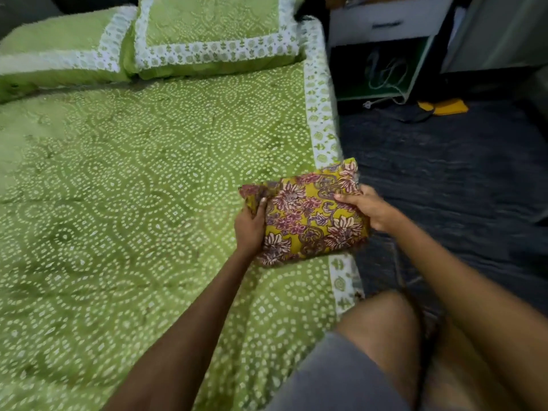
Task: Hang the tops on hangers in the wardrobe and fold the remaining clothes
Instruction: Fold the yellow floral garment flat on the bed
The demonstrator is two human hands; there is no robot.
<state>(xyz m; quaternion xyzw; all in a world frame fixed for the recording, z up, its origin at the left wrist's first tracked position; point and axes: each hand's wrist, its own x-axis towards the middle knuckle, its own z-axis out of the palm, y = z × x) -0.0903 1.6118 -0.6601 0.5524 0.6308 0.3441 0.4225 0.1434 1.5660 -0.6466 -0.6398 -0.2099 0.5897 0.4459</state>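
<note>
So there's a folded mustard-yellow cloth with a maroon and cream floral print (308,216) sitting at the right edge of the bed (133,188), roughly 3 o'clock from the middle of the shot, with its right end hanging a bit over the edge. It's a compact rectangle, tilted a little.

Both hands are on it. The left hand (250,229) is at the bundle's 9 o'clock end, fingers curled around that edge, so its grip is closed on the cloth. The right hand (366,209) is at the 3 o'clock end, thumb on top and fingers wrapped under, so that one's also gripping the cloth. Can't tell whether the bundle is resting on the bed or lifted just off it.

The bed has a green sheet with white dotted swirls and a white printed border. Two matching green pillows (142,40) are up at 11 to 12 o'clock. At 1 o'clock there's a white bedside cabinet (382,25) with a cable in its open lower part, and a yellow item (444,106) lies on the dark floor (459,173) near it. The person's bare knee and grey shorts (335,378) are at 5 o'clock.
</note>
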